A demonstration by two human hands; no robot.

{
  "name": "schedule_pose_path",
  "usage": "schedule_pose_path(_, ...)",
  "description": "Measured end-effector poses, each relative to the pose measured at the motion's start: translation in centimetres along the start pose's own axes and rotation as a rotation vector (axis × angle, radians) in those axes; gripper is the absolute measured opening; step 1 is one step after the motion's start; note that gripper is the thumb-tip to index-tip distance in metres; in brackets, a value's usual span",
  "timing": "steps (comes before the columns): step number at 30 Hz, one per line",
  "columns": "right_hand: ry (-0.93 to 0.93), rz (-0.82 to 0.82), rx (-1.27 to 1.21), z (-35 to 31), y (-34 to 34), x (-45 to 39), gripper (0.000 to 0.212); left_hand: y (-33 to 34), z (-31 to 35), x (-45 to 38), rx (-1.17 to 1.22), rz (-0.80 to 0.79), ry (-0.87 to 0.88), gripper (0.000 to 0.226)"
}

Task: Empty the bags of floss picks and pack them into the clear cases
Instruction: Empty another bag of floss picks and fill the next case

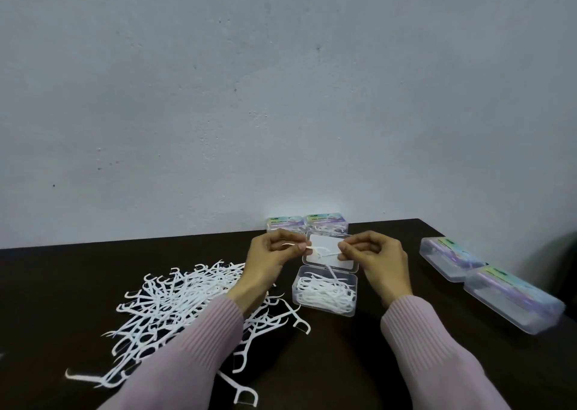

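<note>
Pale grey-blue wall, speckled with small dark marks, evenly lit, meeting the far edge of a dark brown desk.

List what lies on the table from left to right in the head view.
Loose pile of floss picks → left hand → open clear case partly filled with picks → right hand → two closed cases at the right edge.

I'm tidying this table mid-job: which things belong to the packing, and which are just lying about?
In use: floss pick held by left hand and right hand; open clear case; loose pile.

Lying about: closed cases by the wall; closed cases at right.
</note>
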State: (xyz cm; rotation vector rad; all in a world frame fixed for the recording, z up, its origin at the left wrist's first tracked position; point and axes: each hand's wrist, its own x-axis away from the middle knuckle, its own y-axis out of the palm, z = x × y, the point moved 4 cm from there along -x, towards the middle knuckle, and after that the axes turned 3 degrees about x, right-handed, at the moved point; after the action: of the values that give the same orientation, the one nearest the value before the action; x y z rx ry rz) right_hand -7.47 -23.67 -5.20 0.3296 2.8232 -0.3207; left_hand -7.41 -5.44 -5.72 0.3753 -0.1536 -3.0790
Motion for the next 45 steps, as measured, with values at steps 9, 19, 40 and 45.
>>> schedule_pose_path(9,0.05,-0.068,-0.183,-0.3,0.1,0.0,0.023,0.3,-0.9,0.2,-0.018,-0.001,-0.042,0.014)
schedule_pose_path(19,0.074,-0.007,-0.408,-0.4,-0.7,-0.3,0.024,1.2,-1.5,0.6,-0.353,-0.087,0.041,0.008)
schedule_pose_path(40,-0.013,-0.201,0.039,-0.4,0.9,0.2,0.015,0.5,0.4,-0.5,-0.064,0.106,0.179,0.006)
schedule_pose_path(45,0.019,-0.164,0.156,0.2,0.3,0.0,0.017,0.3,0.4,-0.3,-0.263,0.066,0.191,0.004)
